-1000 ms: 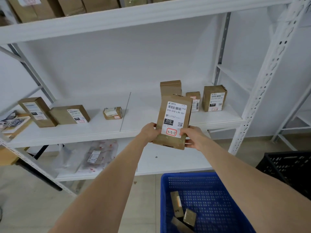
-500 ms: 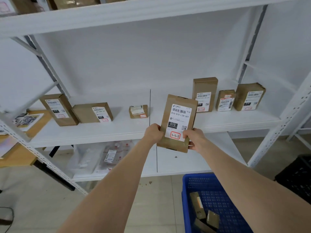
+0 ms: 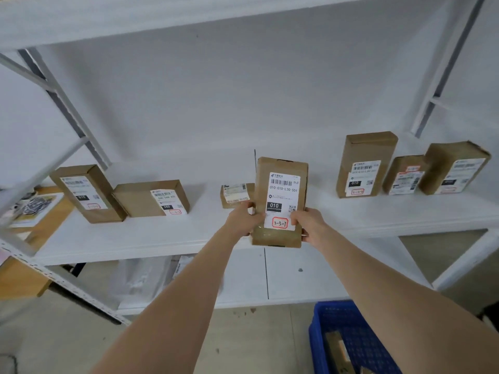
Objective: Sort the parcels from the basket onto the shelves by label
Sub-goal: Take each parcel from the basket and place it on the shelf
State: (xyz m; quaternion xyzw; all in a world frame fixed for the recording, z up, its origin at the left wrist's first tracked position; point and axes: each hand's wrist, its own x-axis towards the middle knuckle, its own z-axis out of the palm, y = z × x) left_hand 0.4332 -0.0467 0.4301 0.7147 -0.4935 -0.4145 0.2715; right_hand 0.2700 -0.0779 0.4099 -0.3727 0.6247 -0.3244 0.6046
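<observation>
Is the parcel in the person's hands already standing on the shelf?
No: the parcel is held upright by the left hand and right hand, its bottom edge hanging below the shelf front.

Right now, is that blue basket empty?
Not empty. At least one brown parcel lies inside the blue basket; the frame crops the rest.

A brown cardboard parcel (image 3: 280,202) is held upright above the white shelf's (image 3: 151,238) front edge, its label marked 3-3-7. More parcels lie in the blue basket (image 3: 321,344).
</observation>
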